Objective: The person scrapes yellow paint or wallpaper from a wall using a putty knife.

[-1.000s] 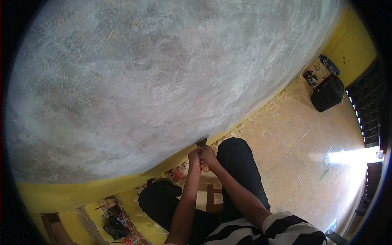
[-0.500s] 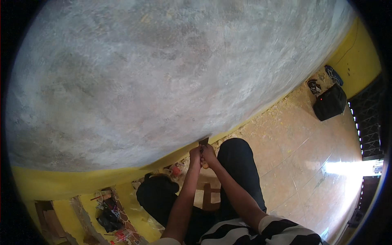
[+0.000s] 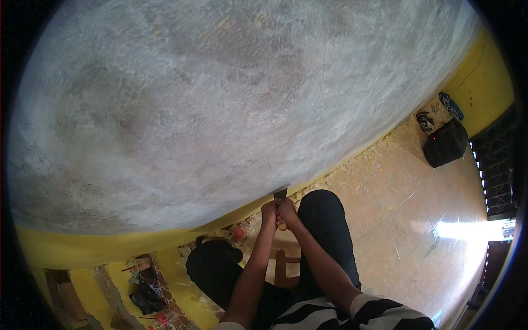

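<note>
Two bare hands meet at the foot of a big scraped grey plaster wall (image 3: 220,110), pressed close together and touching. Both the left hand (image 3: 269,212) and the right hand (image 3: 287,213) are closed around one small flat metal scraper blade with a pale handle (image 3: 280,194); the dark blade sticks up just above the knuckles and its edge touches the wall where the grey surface ends. A bit of the pale handle shows below the right hand.

Just beyond the hands, a yellow painted band along the base of the wall (image 3: 99,245) runs off to the left and up to the right. Below the hands the person's dark trouser knees (image 3: 327,220) spread to either side, and a low brown wooden stool (image 3: 283,264) shows between them. Near the left hand, a small red object (image 3: 238,234) lies on the floor; what it is I cannot tell. Farther left and lower lies a heap of dark clutter and cables (image 3: 147,294).

Well apart to the right, across the tan tiled floor (image 3: 407,220), a black boxy speaker (image 3: 445,143) stands near the wall, with a bright patch of sunlight (image 3: 473,231) on the tiles.
</note>
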The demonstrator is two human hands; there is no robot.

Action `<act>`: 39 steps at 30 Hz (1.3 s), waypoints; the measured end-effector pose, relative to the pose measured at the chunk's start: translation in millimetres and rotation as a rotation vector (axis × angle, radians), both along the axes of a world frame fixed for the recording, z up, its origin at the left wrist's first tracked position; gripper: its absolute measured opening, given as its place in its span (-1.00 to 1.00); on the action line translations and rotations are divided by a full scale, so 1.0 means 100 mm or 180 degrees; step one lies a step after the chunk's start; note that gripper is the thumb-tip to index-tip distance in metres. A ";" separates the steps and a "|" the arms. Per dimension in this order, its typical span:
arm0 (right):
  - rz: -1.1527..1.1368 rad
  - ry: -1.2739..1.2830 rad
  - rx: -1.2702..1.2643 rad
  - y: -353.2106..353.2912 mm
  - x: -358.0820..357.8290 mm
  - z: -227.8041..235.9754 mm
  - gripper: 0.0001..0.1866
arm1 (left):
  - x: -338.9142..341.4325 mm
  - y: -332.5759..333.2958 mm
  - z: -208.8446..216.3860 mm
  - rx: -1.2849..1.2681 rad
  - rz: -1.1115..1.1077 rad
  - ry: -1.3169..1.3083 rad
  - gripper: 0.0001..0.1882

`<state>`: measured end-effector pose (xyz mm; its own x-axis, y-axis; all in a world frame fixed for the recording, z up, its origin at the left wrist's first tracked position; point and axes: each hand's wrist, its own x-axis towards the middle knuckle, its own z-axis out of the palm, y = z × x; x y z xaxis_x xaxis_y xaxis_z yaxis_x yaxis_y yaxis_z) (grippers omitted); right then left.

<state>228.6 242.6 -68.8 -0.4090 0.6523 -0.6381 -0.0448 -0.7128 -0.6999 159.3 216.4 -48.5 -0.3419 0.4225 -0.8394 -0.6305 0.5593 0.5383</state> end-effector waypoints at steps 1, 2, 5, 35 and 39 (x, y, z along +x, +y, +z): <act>-0.0084 -0.0053 0.0283 0.03 -0.02 -0.02 -0.82 | 0.03 0.03 0.07 -0.0129 0.0037 0.0018 -0.67; -0.0122 -0.0063 0.0297 0.08 0.05 -0.05 -0.82 | 0.05 0.08 0.14 -0.0259 0.0075 0.0038 -0.65; 0.0025 0.0338 0.0739 0.03 0.11 -0.03 -0.79 | 0.09 -0.03 0.11 0.0580 0.0031 0.0335 -0.71; 0.0135 0.0552 0.0046 0.11 0.17 0.03 -0.78 | 0.13 0.04 -0.09 0.0275 0.0171 0.0057 -0.64; 0.0298 0.0490 -0.0245 0.07 0.12 0.00 -0.80 | -0.03 0.01 -0.41 0.0299 0.0236 -0.0069 -0.62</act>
<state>240.7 249.2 -68.8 -0.5622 0.5585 -0.6099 -0.0781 -0.7700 -0.6332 156.4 217.8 -89.2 -0.3574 0.4738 -0.8049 -0.6802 0.4585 0.5719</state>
